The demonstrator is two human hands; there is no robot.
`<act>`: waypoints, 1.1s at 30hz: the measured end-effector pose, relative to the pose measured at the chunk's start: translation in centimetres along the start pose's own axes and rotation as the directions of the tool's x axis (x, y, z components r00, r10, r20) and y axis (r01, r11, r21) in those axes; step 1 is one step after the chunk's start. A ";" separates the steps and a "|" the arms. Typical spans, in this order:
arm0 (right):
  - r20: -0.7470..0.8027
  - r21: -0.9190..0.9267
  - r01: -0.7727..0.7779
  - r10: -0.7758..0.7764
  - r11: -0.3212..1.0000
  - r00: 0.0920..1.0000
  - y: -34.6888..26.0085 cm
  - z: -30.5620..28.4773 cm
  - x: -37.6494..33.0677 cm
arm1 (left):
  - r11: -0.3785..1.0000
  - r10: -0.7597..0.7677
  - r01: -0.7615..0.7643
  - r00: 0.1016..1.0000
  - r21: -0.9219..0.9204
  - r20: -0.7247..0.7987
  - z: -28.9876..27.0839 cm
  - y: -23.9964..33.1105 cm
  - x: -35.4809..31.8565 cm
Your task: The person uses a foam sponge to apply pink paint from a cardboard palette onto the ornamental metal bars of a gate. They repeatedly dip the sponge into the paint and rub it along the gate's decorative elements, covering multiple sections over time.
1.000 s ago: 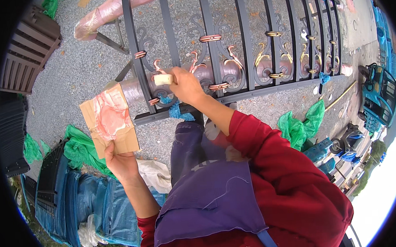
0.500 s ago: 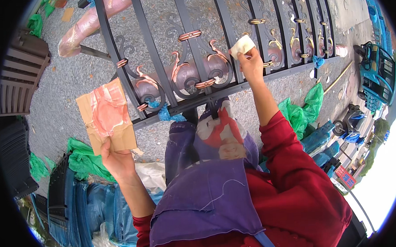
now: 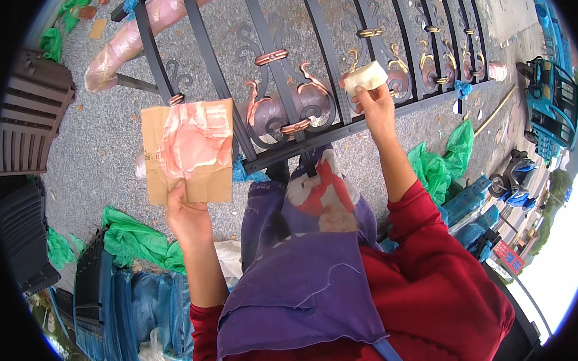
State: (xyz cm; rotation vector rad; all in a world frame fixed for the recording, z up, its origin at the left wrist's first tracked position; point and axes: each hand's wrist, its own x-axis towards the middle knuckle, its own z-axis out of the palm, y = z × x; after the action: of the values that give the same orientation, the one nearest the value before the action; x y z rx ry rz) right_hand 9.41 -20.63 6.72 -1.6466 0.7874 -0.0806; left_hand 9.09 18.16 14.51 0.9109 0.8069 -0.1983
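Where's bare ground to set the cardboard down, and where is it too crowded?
Bare gravel lies left of the cardboard piece in the left hand, between the dark slatted crate and the iron railing. Crowded: green bags and blue sheeting lower left; more green bags right.

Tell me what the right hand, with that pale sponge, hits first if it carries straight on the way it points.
Most likely the metal gate: the right hand points its sponge at a copper-tipped scroll between the bars. Depth is unclear, so the sponge may already be touching it.
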 end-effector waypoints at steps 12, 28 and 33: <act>0.064 -0.004 0.297 -0.296 0.955 0.953 -5.6 -2.5 -5.8 | 0.945 -0.220 0.095 0.892 0.313 0.394 14.1 -10.7 -0.2; 0.134 -0.453 0.276 -0.241 0.848 0.961 -5.0 -6.2 -2.5 | 0.899 -0.223 0.050 0.907 0.435 0.358 17.7 -15.3 -0.1; 0.289 -0.415 0.359 -0.253 0.836 0.923 -5.0 -5.6 -2.0 | 0.922 -0.237 0.106 0.915 0.373 0.326 18.2 -16.0 -0.1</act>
State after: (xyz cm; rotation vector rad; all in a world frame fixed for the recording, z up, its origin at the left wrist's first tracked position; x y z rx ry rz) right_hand 7.48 -24.18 13.32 -2.1868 0.3718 0.0726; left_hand 11.23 -5.67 10.87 1.0928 0.5084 -0.6684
